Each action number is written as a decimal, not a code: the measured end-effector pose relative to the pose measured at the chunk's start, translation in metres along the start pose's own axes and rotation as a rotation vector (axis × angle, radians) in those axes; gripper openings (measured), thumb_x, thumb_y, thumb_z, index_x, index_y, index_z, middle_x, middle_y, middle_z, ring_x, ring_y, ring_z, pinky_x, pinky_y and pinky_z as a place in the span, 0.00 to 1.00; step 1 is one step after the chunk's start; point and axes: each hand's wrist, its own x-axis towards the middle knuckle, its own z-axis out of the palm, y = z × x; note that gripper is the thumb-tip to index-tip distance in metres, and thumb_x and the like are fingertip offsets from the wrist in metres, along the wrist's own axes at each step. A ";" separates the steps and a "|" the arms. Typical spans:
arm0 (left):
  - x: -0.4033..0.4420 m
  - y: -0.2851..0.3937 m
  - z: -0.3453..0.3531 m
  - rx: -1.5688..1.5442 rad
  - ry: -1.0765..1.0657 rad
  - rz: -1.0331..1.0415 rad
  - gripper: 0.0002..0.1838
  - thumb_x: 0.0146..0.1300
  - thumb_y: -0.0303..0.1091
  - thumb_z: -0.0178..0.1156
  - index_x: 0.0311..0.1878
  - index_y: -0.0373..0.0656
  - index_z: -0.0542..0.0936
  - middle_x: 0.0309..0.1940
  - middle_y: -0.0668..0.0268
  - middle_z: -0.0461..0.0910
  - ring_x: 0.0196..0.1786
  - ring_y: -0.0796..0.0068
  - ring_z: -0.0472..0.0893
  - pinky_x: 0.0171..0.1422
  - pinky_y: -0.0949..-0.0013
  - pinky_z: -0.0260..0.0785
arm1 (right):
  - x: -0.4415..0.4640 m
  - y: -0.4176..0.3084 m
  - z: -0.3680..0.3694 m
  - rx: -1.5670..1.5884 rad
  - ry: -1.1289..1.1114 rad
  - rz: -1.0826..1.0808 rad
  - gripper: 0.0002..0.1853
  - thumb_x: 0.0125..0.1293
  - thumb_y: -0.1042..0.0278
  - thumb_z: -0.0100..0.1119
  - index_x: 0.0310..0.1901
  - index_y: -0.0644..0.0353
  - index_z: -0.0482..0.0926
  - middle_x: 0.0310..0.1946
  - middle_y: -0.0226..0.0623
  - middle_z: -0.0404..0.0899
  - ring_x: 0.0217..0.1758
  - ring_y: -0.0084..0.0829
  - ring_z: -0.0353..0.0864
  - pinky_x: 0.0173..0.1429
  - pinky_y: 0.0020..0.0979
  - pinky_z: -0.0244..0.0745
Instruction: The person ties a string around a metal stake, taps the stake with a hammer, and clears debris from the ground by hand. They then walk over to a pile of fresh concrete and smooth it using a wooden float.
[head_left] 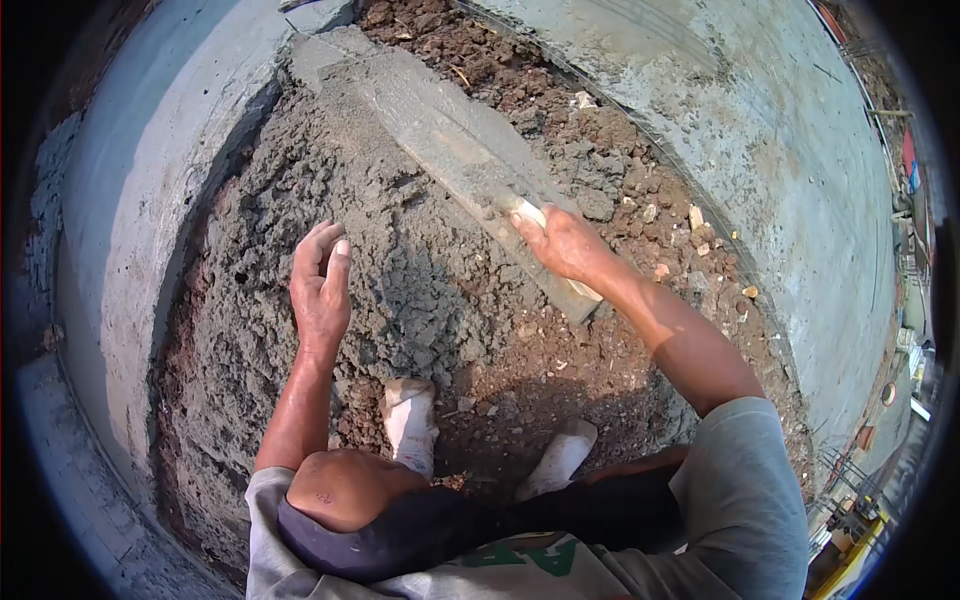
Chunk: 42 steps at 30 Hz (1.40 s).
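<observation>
A long, flat float [548, 284], smeared with grey mortar, lies slantwise on the wet concrete. My right hand [565, 243] is wrapped round its pale handle, and the handle's lower end shows below my palm. Where the float's far end meets the smoothed concrete I cannot tell, as both are the same grey. My left hand [320, 285] hovers over or near the rough wet concrete [400, 240], with nothing in it and its thumb apart from its slightly bent fingers.
Reddish-brown soil with loose stones [640, 190] borders the concrete. On the left runs a pale concrete edge [140, 230]; at the right is a smooth grey slab [800, 170]. My white boots [410, 425] stand on the soil. Rods and clutter [850, 510] lie at far right.
</observation>
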 end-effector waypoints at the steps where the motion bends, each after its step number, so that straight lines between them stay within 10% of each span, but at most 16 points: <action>1: 0.002 0.001 0.004 0.059 -0.029 0.051 0.17 0.70 0.37 0.56 0.56 0.37 0.78 0.60 0.54 0.74 0.60 0.64 0.75 0.63 0.64 0.68 | -0.038 0.013 0.001 0.008 -0.016 0.059 0.29 0.72 0.45 0.49 0.47 0.73 0.74 0.35 0.62 0.80 0.40 0.57 0.83 0.46 0.50 0.75; 10: -0.006 0.013 0.036 0.091 -0.166 0.163 0.16 0.69 0.38 0.56 0.54 0.39 0.79 0.59 0.52 0.75 0.59 0.60 0.76 0.63 0.61 0.68 | -0.189 0.085 0.012 -0.062 -0.154 0.003 0.26 0.69 0.41 0.50 0.42 0.62 0.77 0.31 0.57 0.80 0.36 0.59 0.80 0.42 0.51 0.74; 14: -0.024 0.035 0.035 0.138 -0.165 0.161 0.17 0.68 0.38 0.56 0.54 0.39 0.79 0.59 0.52 0.74 0.55 0.63 0.78 0.59 0.62 0.71 | -0.159 0.099 -0.013 -0.384 0.650 -0.100 0.15 0.66 0.54 0.58 0.43 0.59 0.78 0.37 0.51 0.80 0.40 0.56 0.80 0.45 0.51 0.75; 20: -0.049 0.041 0.024 0.107 -0.200 0.029 0.18 0.70 0.41 0.54 0.56 0.41 0.79 0.62 0.52 0.71 0.59 0.62 0.77 0.61 0.58 0.71 | -0.127 0.098 -0.038 -0.300 0.022 0.261 0.11 0.68 0.63 0.54 0.45 0.60 0.78 0.44 0.53 0.80 0.50 0.48 0.80 0.54 0.50 0.74; 24: -0.053 0.036 0.016 0.140 -0.155 0.058 0.18 0.70 0.41 0.55 0.56 0.40 0.79 0.61 0.52 0.72 0.58 0.60 0.77 0.60 0.58 0.72 | -0.143 0.122 -0.035 -0.385 0.309 0.114 0.09 0.68 0.62 0.52 0.42 0.58 0.77 0.42 0.53 0.80 0.51 0.50 0.79 0.56 0.49 0.73; 28: -0.053 0.034 0.025 0.080 -0.157 0.075 0.16 0.68 0.38 0.57 0.53 0.37 0.79 0.59 0.52 0.73 0.47 0.66 0.81 0.54 0.63 0.75 | -0.147 0.097 -0.066 -0.381 0.103 0.268 0.17 0.70 0.58 0.49 0.52 0.58 0.79 0.53 0.52 0.79 0.58 0.49 0.76 0.66 0.44 0.70; 32: -0.053 0.038 0.033 0.085 -0.193 0.102 0.16 0.69 0.38 0.57 0.53 0.38 0.79 0.59 0.53 0.73 0.47 0.67 0.81 0.53 0.63 0.75 | -0.149 0.124 -0.031 -0.533 0.672 0.000 0.15 0.68 0.58 0.54 0.44 0.63 0.78 0.46 0.55 0.79 0.52 0.55 0.78 0.58 0.47 0.73; 42: -0.049 0.029 0.029 0.086 -0.194 0.094 0.16 0.69 0.38 0.56 0.53 0.38 0.79 0.59 0.53 0.73 0.48 0.67 0.80 0.53 0.63 0.75 | -0.187 0.071 0.024 -0.059 -0.040 0.116 0.27 0.67 0.45 0.56 0.46 0.67 0.71 0.38 0.59 0.80 0.43 0.59 0.80 0.48 0.51 0.74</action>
